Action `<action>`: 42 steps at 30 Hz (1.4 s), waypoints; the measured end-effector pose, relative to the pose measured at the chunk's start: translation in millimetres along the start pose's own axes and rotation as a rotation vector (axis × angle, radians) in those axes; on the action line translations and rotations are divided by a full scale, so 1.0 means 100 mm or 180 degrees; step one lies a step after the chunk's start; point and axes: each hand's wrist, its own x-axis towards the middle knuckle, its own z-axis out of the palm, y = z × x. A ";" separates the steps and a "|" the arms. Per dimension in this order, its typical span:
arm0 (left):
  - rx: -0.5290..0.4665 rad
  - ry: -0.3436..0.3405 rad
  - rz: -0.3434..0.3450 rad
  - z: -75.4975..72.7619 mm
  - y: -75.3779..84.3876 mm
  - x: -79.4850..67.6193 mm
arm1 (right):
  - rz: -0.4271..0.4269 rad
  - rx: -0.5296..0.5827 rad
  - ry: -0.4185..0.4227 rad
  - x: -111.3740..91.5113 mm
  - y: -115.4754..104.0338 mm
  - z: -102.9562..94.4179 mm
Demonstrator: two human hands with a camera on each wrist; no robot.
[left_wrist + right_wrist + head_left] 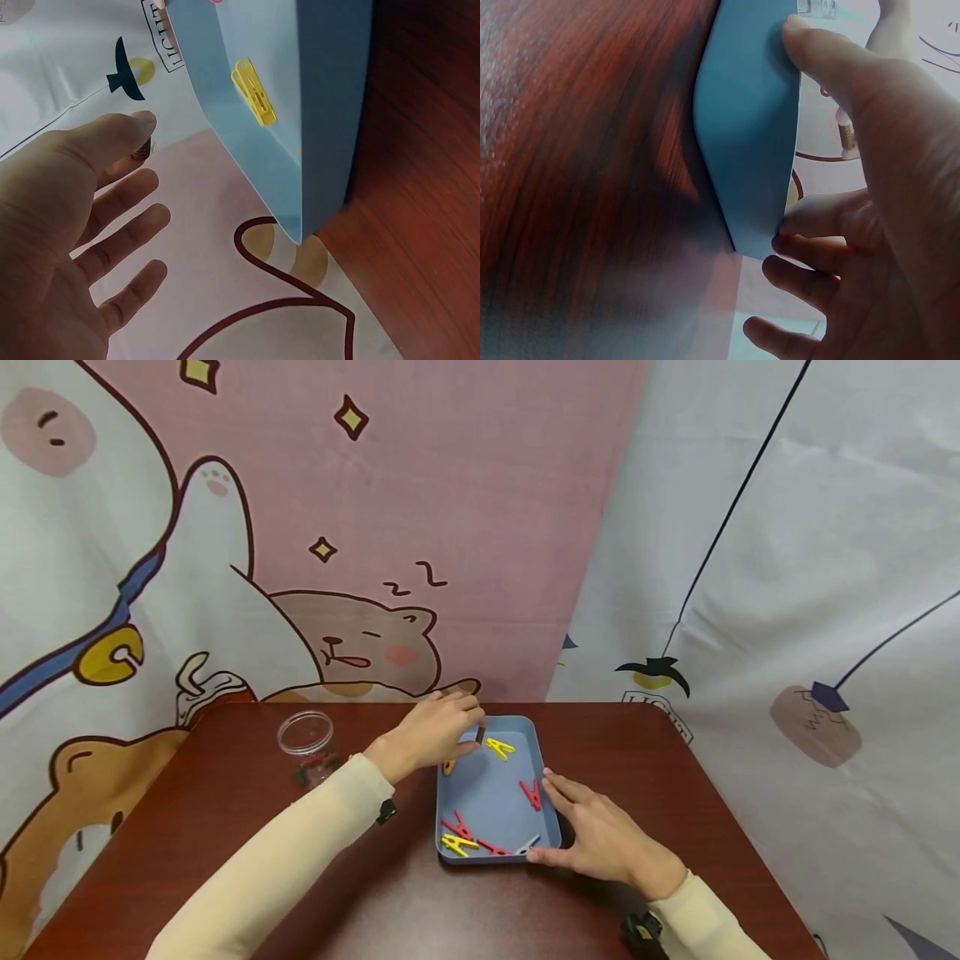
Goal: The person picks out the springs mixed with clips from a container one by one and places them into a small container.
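My left hand (435, 731) is above the far left part of a blue tray (480, 793). It pinches a small brown ribbed rod (846, 135) between thumb and forefinger, the other fingers apart from it; the rod's exact kind cannot be told. Below lies a yellow clothespin (500, 748), with another yellow one (448, 767) partly behind the hand. My right hand (607, 835) rests against the tray's right side. Its thumb touches the rim near the front corner and the forefinger touches farther along, the fingers spread.
Red clothespins (532, 795), a yellow one (457, 844) and a grey one (528, 845) lie mostly along the tray's near end. Left of the tray, a clear jar (305, 735) holds dark and red pieces. A printed cloth (495, 527) hangs behind the brown table (375, 910).
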 end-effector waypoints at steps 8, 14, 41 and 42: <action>0.0000 0.0159 0.0003 -0.05 -0.08 -0.22 | 0.0058 -0.0005 -0.0051 0.00 0.01 0.01; -0.0013 0.0276 -0.0009 -0.11 -0.15 -0.39 | 0.0044 0.0004 -0.0048 0.00 0.01 0.00; 0.0110 0.0535 -0.0539 -0.48 -0.75 -1.37 | -0.0039 -0.0105 -0.0034 -0.02 0.00 -0.01; 0.0108 0.0551 -0.0561 -0.49 -0.78 -1.41 | -0.0050 -0.0122 -0.0034 -0.02 0.00 -0.01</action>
